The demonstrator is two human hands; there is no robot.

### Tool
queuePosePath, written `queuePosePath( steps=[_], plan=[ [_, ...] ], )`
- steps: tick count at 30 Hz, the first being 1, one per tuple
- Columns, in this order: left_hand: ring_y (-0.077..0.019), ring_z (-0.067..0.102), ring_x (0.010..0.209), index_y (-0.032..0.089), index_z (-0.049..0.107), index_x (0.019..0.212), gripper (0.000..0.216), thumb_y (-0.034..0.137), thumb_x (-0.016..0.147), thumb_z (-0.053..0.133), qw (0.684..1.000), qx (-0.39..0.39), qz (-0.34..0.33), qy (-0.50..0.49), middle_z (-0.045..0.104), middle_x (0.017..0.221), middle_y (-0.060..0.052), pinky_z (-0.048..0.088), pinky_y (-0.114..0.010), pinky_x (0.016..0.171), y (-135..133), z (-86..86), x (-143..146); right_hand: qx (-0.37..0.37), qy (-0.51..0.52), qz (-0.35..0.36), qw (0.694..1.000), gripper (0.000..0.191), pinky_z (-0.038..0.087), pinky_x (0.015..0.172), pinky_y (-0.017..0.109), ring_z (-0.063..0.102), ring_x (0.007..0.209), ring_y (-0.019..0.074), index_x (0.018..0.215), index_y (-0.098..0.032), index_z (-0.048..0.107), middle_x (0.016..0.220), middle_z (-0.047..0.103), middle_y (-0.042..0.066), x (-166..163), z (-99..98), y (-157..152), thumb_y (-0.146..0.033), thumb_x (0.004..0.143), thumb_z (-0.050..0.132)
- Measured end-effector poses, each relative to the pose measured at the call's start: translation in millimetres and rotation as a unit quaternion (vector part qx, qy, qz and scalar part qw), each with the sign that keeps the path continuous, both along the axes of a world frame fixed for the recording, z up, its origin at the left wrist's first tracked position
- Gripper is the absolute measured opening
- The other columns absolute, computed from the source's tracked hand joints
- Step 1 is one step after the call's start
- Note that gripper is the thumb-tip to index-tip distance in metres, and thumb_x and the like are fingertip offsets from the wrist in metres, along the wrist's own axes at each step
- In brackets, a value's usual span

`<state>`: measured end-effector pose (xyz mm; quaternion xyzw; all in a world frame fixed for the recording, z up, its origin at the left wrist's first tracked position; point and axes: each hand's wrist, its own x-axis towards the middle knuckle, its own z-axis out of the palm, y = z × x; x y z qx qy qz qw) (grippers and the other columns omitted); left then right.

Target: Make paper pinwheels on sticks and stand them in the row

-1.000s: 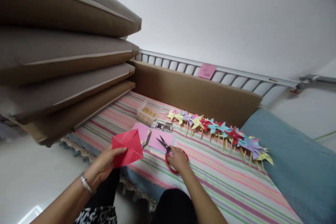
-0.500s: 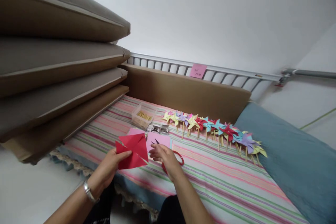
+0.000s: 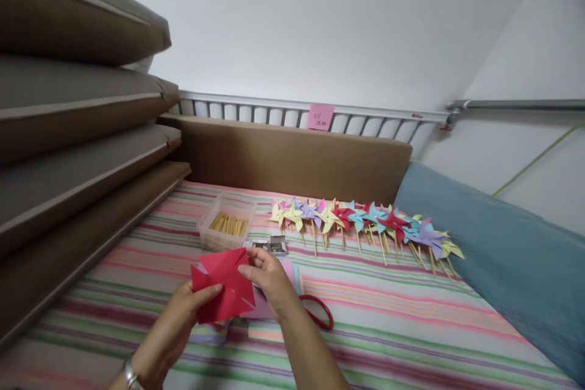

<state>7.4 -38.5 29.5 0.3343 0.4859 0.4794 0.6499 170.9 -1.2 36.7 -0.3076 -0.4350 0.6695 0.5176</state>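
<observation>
A red paper square (image 3: 222, 298) with slits cut in from its corners is held up over the bed. My left hand (image 3: 192, 308) pinches its lower left side, thumb on top. At its upper right edge, my right hand (image 3: 267, 274) grips the paper between thumb and fingers. Red-handled scissors (image 3: 322, 311) lie right of my right wrist, their blades hidden. Beneath the red square are pink paper sheets (image 3: 260, 308), partly covered. Just beyond the paper sit small boxes of metal pins (image 3: 277, 245) and a clear plastic box (image 3: 205, 234) of short wooden sticks (image 3: 230, 225).
A row of finished paper pinwheels (image 3: 347, 219) on sticks lies at the right on the striped sheet (image 3: 411, 317). Stacked cushions (image 3: 82, 140) stand at the left. A brown board (image 3: 283, 161) leans along the radiator (image 3: 269, 114), which bears a pink note (image 3: 320, 116).
My right hand has moved left from near the scissors and now grips the red paper's edge. The scissors lie free of the hand. My view has turned right and downward.
</observation>
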Motion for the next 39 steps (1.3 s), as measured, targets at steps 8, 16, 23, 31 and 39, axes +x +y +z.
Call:
queuePosePath(
  steps=[8,16,23,31,39],
  plan=[
    [-0.0228,0.064,0.064,0.011,0.07,0.087,0.04,0.037,0.057,0.078,0.997,0.018,-0.029,0.07,0.072,0.073,-0.009,0.049,-0.031,0.059,27,-30.4,-2,0.007,-0.119,-0.073,0.99,0.019,0.043,0.056,0.023,0.055,0.059,0.0125,0.072,-0.016,0.06,0.065,0.063,-0.002,-5,-18.2,17,-0.028,0.066,0.073],
    [-0.0222,0.063,0.076,0.011,0.07,0.084,0.042,0.051,0.073,0.064,0.991,-0.041,0.01,-0.128,0.071,0.084,-0.013,0.05,-0.031,0.07,10,-35.7,-11,0.411,-0.343,-0.255,0.806,0.012,0.047,0.076,0.033,0.059,0.084,0.0192,0.087,-0.023,0.063,0.088,0.064,0.005,-2,-15.7,-2,-0.015,0.082,0.055],
    [-0.0268,0.067,0.087,0.012,0.063,0.112,0.054,0.055,0.083,0.049,0.929,-0.076,-0.091,-0.351,0.071,0.098,-0.014,0.051,-0.04,0.079,14,-28.1,-28,0.554,-0.409,-0.116,0.716,0.029,0.045,0.083,0.039,0.055,0.099,0.0214,0.098,-0.026,0.061,0.114,0.062,0.006,-9,-32.9,-21,-0.007,0.078,0.053],
    [-0.0173,0.065,0.058,0.011,0.071,0.086,0.02,0.019,0.068,0.074,0.972,-0.104,-0.057,-0.205,0.072,0.069,-0.006,0.05,-0.026,0.056,18,-41.3,-33,0.556,-0.457,-0.07,0.691,0.03,0.042,0.089,0.041,0.05,0.11,0.0222,0.093,-0.026,0.064,0.125,0.057,0.006,-8,-42.5,-17,-0.003,0.076,0.052],
    [-0.0169,0.063,0.058,0.012,0.072,0.091,0.028,0.026,0.067,0.075,0.988,-0.051,-0.012,-0.145,0.074,0.075,-0.009,0.05,-0.028,0.061,21,-45.9,-37,0.495,-0.463,-0.072,0.732,0.021,0.041,0.092,0.042,0.048,0.109,0.0234,0.092,-0.024,0.065,0.124,0.056,0.007,-13,-45.9,-19,-0.011,0.078,0.058]
  ],
)
